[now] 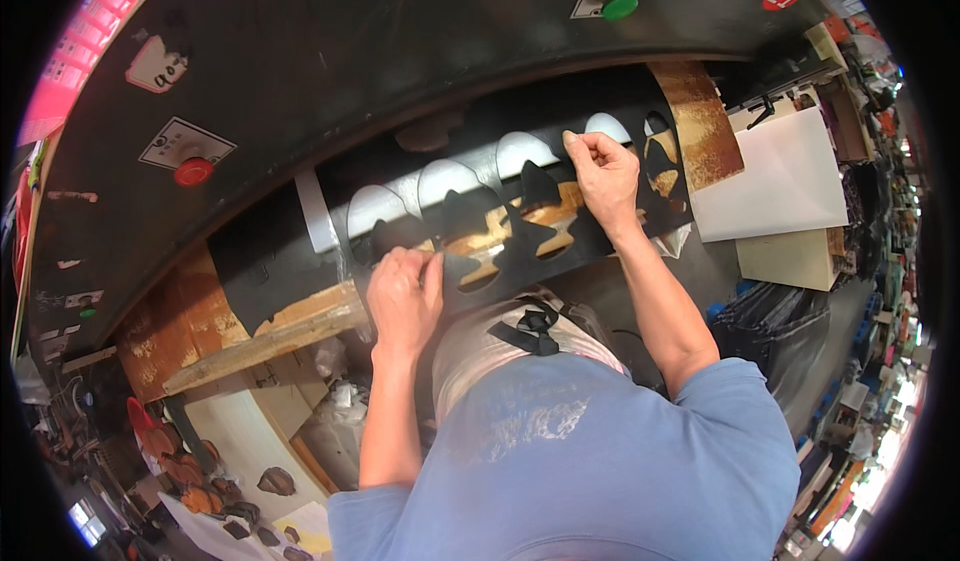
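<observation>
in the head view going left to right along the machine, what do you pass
red button → wooden board → left hand on the black cut-out sheet → right hand pinching the sheet's upper edge → rusty brown panel → white sheet

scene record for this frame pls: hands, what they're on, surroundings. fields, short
left hand: pressed on the near edge of the black sheet, fingers curled
right hand: pinching the sheet's far edge
black sheet: thin, dark, with rows of shoe-part-shaped holes cut out, spread flat across the press bed
press head: large black machine overhanging the sheet
buttons: red button at left, green button at upper right
white board: right of the sheet
</observation>
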`<move>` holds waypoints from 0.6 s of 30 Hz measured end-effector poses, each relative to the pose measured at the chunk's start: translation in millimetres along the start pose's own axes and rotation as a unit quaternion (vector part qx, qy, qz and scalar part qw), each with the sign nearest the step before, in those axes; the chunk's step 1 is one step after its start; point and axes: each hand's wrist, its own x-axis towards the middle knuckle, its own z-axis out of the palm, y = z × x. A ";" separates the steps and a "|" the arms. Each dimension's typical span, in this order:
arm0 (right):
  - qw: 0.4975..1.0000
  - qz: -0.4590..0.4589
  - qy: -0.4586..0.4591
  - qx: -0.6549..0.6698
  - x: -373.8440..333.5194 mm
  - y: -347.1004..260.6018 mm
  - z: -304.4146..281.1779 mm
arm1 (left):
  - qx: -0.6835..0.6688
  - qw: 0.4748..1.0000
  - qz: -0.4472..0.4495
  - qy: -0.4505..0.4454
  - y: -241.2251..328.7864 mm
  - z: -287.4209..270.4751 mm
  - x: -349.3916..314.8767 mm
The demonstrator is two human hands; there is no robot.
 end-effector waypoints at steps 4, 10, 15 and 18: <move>0.980 -0.169 -0.088 -0.062 25.1 -24.0 65.0 | -0.008 0.990 -0.060 -0.127 -3.1 -34.8 30.6; 0.937 -0.222 -0.121 -0.239 67.8 -45.0 137.9 | 0.061 0.991 0.117 0.035 -12.8 -13.4 137.4; 0.956 -0.161 -0.114 -0.217 76.5 -43.2 147.1 | 0.158 0.983 0.087 -0.028 -38.3 10.6 146.2; 0.980 -0.082 -0.137 -0.121 90.1 -47.9 122.0 | 0.141 0.987 0.077 -0.029 -45.6 10.2 137.6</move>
